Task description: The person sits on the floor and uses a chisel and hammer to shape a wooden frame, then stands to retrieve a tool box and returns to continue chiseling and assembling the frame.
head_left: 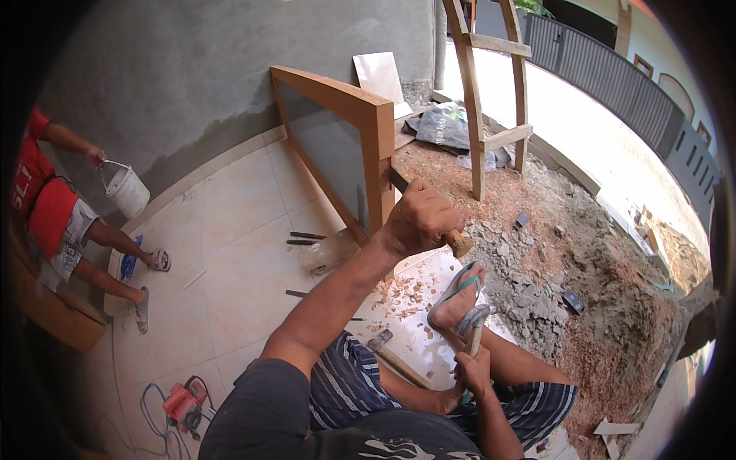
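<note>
My left hand (422,218) is wrapped round the wooden handle of a chisel (461,244). Its dark blade meets the end edge of a brown wooden frame (376,115), which stands on edge and holds a grey pane. Lower down, near my lap, my right hand (473,372) grips the handle of a hammer (475,316), head up, beside my sandalled foot. A second hammer (402,366) with a wooden handle lies on the floor by my leg. Wood chips (406,299) are scattered below the frame.
Thin dark tools (307,235) lie on the tiles left of the frame. A red power tool (185,406) with a cord sits at lower left. Another person in red (57,199) carries a white bucket (127,192). Right are a wooden ladder (498,138) and rubble (529,284).
</note>
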